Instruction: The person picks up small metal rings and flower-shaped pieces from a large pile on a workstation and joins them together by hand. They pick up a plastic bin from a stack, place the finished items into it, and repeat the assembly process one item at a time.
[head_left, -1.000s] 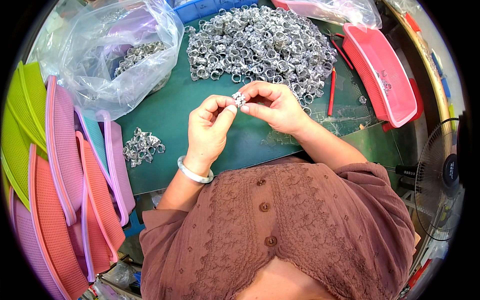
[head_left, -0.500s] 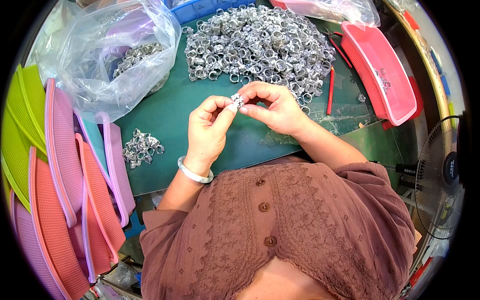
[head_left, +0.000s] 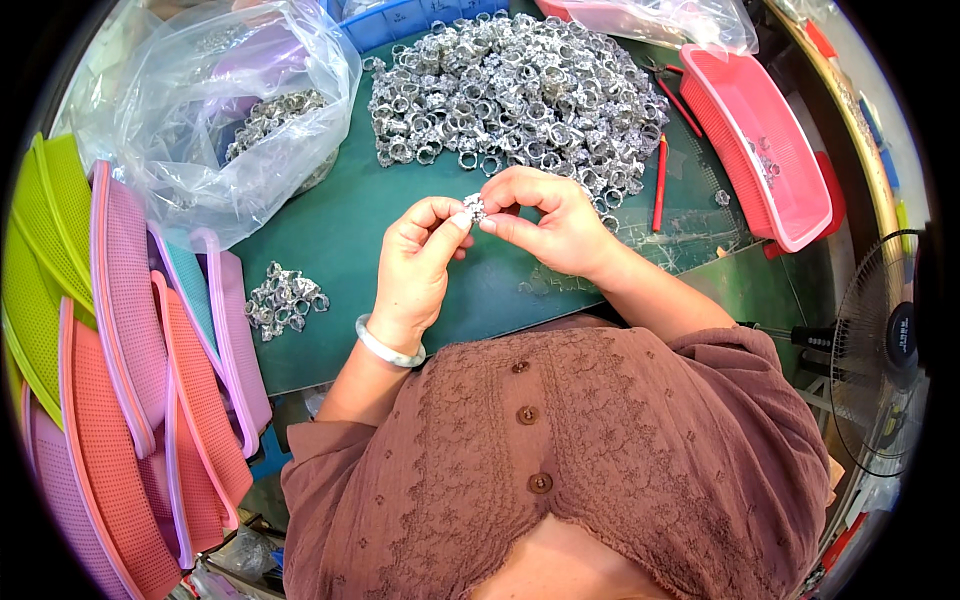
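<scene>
Between my two hands, over the green mat (head_left: 350,230), is a silver ring (head_left: 474,209) with a clustered, knobbly top. My left hand (head_left: 422,255) pinches it between thumb and finger; a pale bangle (head_left: 385,343) circles that wrist. From the other side, my right hand (head_left: 550,220) closes thumb and fingertips at the ring's edge. The fingers hide most of its band. Just beyond my hands rises a big pile of silver rings (head_left: 520,95). A small heap of similar rings (head_left: 284,300) lies to the left.
A clear plastic bag (head_left: 300,180) holding more rings stands at the far left. Stacked colored baskets (head_left: 125,300) crowd the left edge. To the right are a red pen-like stick (head_left: 660,185), red-handled pliers (head_left: 682,105), a pink basket (head_left: 720,130) and a fan (head_left: 872,350). A blue tray (head_left: 400,20) sits behind.
The ring has turned slightly between my fingertips, and my hands have barely shifted. The piles and baskets look the same.
</scene>
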